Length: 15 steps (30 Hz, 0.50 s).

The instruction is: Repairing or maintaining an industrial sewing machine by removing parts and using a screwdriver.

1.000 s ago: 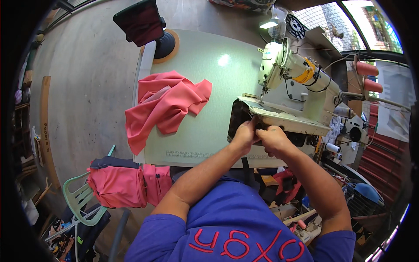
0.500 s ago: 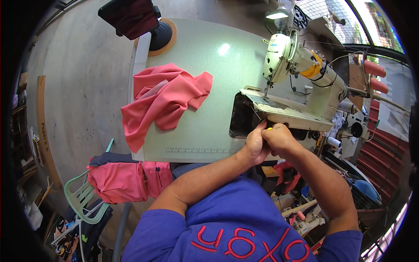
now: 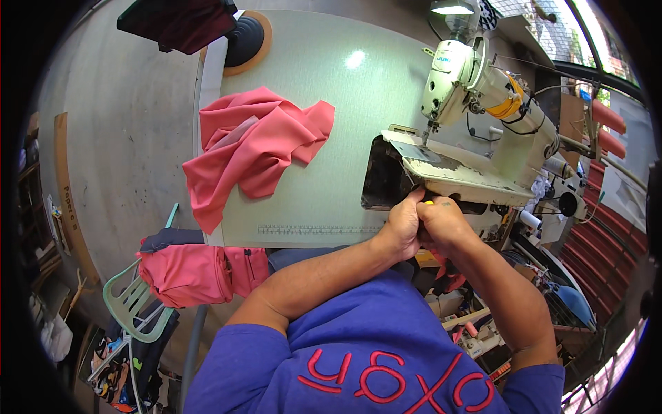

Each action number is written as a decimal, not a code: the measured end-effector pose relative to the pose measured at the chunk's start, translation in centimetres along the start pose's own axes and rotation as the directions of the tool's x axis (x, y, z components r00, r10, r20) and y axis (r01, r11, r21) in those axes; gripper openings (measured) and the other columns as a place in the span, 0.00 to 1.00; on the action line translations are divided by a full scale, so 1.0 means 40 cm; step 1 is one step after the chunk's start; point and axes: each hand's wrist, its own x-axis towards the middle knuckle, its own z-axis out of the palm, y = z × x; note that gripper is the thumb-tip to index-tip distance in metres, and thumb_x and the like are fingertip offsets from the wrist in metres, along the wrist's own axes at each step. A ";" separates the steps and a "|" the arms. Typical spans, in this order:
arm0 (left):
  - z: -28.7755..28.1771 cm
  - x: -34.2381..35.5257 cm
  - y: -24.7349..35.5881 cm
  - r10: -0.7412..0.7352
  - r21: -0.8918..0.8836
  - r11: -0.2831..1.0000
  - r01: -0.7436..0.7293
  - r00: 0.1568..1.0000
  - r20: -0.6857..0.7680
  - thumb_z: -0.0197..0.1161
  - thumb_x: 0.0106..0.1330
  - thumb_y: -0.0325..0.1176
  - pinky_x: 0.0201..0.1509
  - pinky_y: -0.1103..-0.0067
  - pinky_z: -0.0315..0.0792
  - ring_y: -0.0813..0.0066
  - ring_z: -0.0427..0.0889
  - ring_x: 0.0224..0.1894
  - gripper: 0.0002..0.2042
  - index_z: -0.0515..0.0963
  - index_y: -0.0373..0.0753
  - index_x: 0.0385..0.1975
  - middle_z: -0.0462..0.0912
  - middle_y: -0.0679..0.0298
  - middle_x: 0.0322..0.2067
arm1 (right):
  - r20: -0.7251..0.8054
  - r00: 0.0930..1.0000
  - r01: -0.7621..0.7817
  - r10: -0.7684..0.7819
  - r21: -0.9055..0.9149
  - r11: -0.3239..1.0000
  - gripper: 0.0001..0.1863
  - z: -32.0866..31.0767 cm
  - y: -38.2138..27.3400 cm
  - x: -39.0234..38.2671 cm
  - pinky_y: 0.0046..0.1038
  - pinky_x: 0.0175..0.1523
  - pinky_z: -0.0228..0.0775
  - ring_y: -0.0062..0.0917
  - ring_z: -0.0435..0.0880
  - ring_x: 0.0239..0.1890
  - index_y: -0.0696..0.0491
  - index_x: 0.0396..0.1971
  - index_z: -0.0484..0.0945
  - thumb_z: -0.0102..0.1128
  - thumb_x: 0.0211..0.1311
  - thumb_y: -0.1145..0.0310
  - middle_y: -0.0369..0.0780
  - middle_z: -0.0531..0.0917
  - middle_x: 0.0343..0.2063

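Observation:
Both hands meet at the front edge of a sewing machine [image 3: 447, 76], whose pale, worn bed [image 3: 476, 178] sits raised and tilted above a dark opening [image 3: 381, 181] in the table. My right hand [image 3: 447, 222] is closed around a tool; only a bit of its yellow handle [image 3: 429, 202] shows, and its tip is hidden. Pressed beside it, my left hand [image 3: 401, 224] has its fingers closed, thumb up by the bed's lower edge. What the left fingers pinch is hidden. Left of the opening, a crumpled pink cloth [image 3: 258, 148] lies on the table.
The light green table [image 3: 303, 69] has a ruler strip [image 3: 317, 229] along its near edge. A dark screen [image 3: 178, 24] stands at the far left. Pink stuffed bundles [image 3: 186, 276] rest on a green chair [image 3: 127, 310]. Pink thread cones [image 3: 608, 117] stand behind the machine.
The whole view has shifted slightly, with the far table items now higher. Both hands stay together at the machine bed's edge, and the right hand and wrist have turned a little.

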 end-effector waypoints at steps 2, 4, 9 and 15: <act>0.010 -0.009 0.009 -0.066 0.001 0.998 0.066 0.998 -0.017 0.45 0.71 0.51 0.23 0.72 0.71 0.69 0.78 0.25 0.19 0.75 0.43 0.37 0.79 0.62 0.28 | 0.005 1.000 -0.016 0.016 0.045 0.999 0.12 -0.002 0.007 0.001 0.28 0.12 0.48 0.21 0.61 0.07 0.56 0.14 0.66 0.53 0.54 0.71 0.38 0.67 0.10; 0.016 0.000 0.012 -0.056 0.033 0.998 0.056 0.998 -0.024 0.45 0.71 0.51 0.20 0.73 0.68 0.69 0.76 0.21 0.18 0.75 0.43 0.35 0.78 0.62 0.25 | 0.010 1.000 -0.025 0.024 0.089 0.996 0.12 -0.004 0.006 0.003 0.27 0.12 0.47 0.21 0.61 0.07 0.55 0.14 0.66 0.53 0.54 0.72 0.37 0.67 0.10; -0.017 -0.009 0.031 -0.091 0.180 0.981 0.073 0.992 0.092 0.43 0.71 0.49 0.22 0.72 0.69 0.68 0.76 0.22 0.18 0.74 0.42 0.35 0.78 0.61 0.26 | -0.013 0.999 0.045 -0.046 -0.019 0.999 0.09 -0.005 0.038 0.022 0.28 0.12 0.53 0.23 0.65 0.08 0.57 0.20 0.71 0.53 0.55 0.68 0.38 0.70 0.11; -0.106 -0.013 0.021 -0.116 0.299 0.952 0.058 0.977 0.179 0.42 0.74 0.47 0.39 0.71 0.75 0.67 0.81 0.37 0.19 0.74 0.37 0.40 0.80 0.58 0.36 | 0.170 0.974 0.190 -0.152 -0.233 0.954 0.20 -0.006 0.069 -0.019 0.24 0.17 0.65 0.21 0.72 0.14 0.58 0.46 0.69 0.55 0.61 0.60 0.39 0.76 0.20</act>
